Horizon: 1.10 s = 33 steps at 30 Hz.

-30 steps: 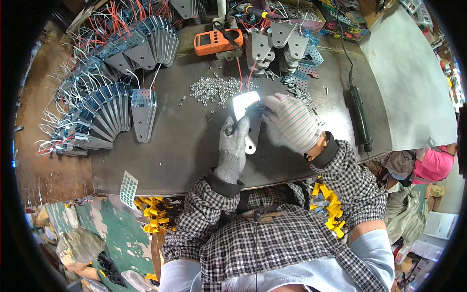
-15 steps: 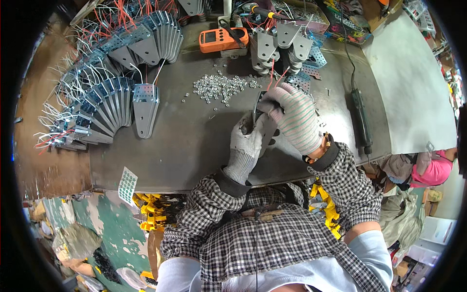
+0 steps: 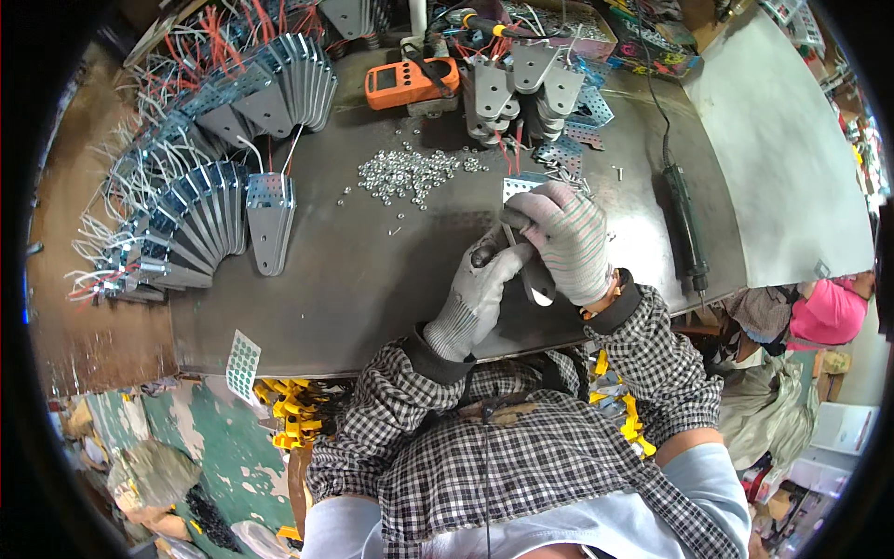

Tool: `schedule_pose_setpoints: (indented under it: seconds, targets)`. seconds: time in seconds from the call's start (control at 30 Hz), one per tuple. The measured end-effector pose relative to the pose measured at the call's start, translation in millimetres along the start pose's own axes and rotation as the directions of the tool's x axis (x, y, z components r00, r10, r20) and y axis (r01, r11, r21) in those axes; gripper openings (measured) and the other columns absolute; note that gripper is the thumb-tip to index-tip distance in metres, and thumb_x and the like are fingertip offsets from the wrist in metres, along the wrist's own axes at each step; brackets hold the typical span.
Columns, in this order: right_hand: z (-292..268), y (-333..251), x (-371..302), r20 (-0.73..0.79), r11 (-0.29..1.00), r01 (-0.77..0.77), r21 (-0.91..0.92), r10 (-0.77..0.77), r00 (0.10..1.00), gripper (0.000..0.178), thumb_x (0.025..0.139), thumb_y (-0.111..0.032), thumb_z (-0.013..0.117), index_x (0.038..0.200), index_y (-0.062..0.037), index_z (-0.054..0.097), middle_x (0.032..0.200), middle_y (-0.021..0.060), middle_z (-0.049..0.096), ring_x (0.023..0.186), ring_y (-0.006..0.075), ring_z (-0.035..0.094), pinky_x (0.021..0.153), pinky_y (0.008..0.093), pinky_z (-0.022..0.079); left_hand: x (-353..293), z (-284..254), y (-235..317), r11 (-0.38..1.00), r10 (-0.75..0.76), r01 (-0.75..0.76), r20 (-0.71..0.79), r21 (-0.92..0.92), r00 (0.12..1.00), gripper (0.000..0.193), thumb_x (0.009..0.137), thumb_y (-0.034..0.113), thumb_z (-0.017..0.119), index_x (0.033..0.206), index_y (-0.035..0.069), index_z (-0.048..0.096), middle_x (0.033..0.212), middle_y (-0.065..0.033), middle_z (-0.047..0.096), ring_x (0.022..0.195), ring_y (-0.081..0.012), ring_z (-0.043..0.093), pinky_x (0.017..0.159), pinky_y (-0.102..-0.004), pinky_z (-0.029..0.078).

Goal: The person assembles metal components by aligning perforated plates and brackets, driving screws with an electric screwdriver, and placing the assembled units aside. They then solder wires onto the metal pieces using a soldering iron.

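Note:
Both my gloved hands meet over the middle of the metal worktop (image 3: 345,298). They hold a grey tapered metal plate piece; its rounded lower end (image 3: 537,285) shows below the fingers. A perforated strip (image 3: 521,186) with red wires rises at its far end. My left hand (image 3: 480,291) is closed around its left side, thumb and fingers pinching. On the other side my right hand (image 3: 568,244) is closed over the upper part, hiding much of it. Whether a small nut or screw is between the fingertips is hidden. Small nuts (image 3: 410,177) lie in a loose heap beyond my left hand.
Finished-looking plate pieces with wires (image 3: 200,210) stand in curved rows at left; one (image 3: 270,224) sits apart. An orange meter (image 3: 412,84) and stacked grey plates (image 3: 523,88) are at the back. A corded electric screwdriver (image 3: 684,224) lies right, beside a pale sheet (image 3: 782,158).
The held plate piece has turned in my hands, so its perforated strip and rounded end now show more. My left hand has shifted slightly nearer me. The whole view has shifted slightly.

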State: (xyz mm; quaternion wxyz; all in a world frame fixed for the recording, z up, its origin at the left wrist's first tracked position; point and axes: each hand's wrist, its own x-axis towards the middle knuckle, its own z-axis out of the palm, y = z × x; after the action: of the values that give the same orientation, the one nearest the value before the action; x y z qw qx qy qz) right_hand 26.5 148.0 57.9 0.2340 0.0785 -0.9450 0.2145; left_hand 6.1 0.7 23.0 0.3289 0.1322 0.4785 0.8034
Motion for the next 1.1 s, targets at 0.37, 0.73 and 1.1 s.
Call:
schedule_pose_setpoints:
  seconds: [0.37,0.73,1.1]
  targets:
    - [-51,64,-77,-0.017,0.34,-0.266,0.902,0.644,0.765,0.076,0.081,0.004,0.054,0.15,-0.0091,0.026,0.142,0.0168,0.042,0.117,0.0334,0.057,0.091,0.0399,0.051,141,62,-1,-0.249,0.391,-0.315,0.392,0.916,0.832,0.021,0.091,0.021,0.055,0.103,0.005,0.062,0.114,-0.0087,0.06,0.102,-0.0234,0.057,0.086,-0.0359,0.044]
    - [-62,46,-82,0.202,-0.15,-0.136,0.979,0.664,0.72,0.084,0.075,0.006,0.053,0.152,-0.0118,0.023,0.134,0.016,0.05,0.107,0.0312,0.063,0.08,0.0364,0.055,126,58,14,-0.171,0.51,-0.493,0.505,0.853,0.696,0.01,0.088,0.017,0.059,0.092,0.008,0.056,0.085,-0.0109,0.061,0.08,-0.0324,0.061,0.068,-0.0409,0.049]
    - [-17,-3,-50,0.356,-0.303,-0.256,0.918,0.345,0.868,0.092,0.079,-0.011,0.066,0.154,-0.0077,0.014,0.141,0.0135,0.044,0.109,0.0253,0.061,0.082,0.0334,0.051,52,2,27,-0.186,0.554,-0.218,0.286,0.958,0.782,0.011,0.088,0.011,0.061,0.097,0.007,0.059,0.083,-0.0149,0.062,0.07,-0.0357,0.062,0.058,-0.0428,0.049]
